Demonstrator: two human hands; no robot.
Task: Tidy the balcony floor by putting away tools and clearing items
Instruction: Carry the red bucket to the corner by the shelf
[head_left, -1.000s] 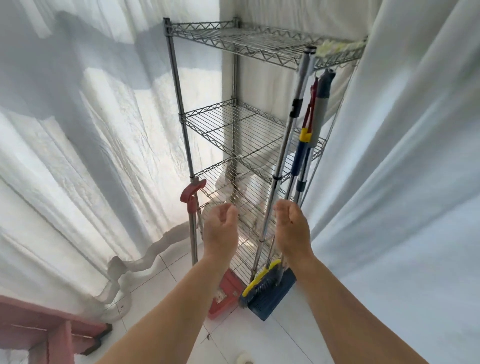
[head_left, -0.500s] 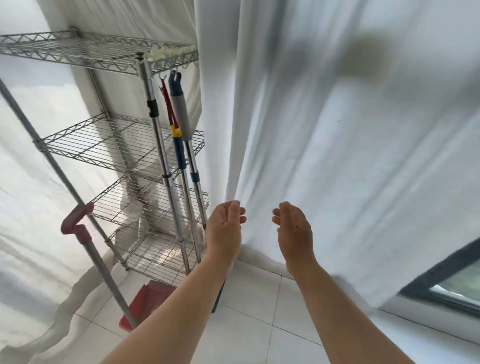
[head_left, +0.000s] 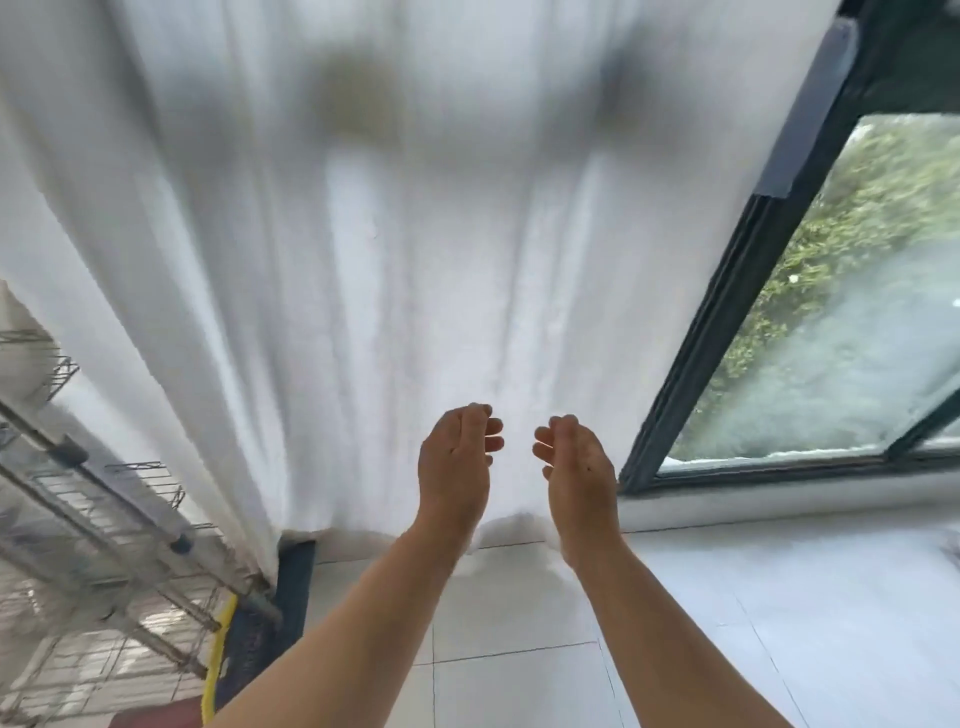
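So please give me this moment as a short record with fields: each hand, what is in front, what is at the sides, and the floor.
left hand: empty, fingers loosely curled, raised
right hand: empty, fingers loosely curled, raised
in front: white curtain, blurred
left side: wire rack, with long tool handles leaning on it
right side: dark-framed window, greenery outside
floor: white tiles

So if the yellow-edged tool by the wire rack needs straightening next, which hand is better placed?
Probably the left hand: it is empty, loosely open, and nearer the rack and tool at lower left. The right hand, also empty, sits toward the window.
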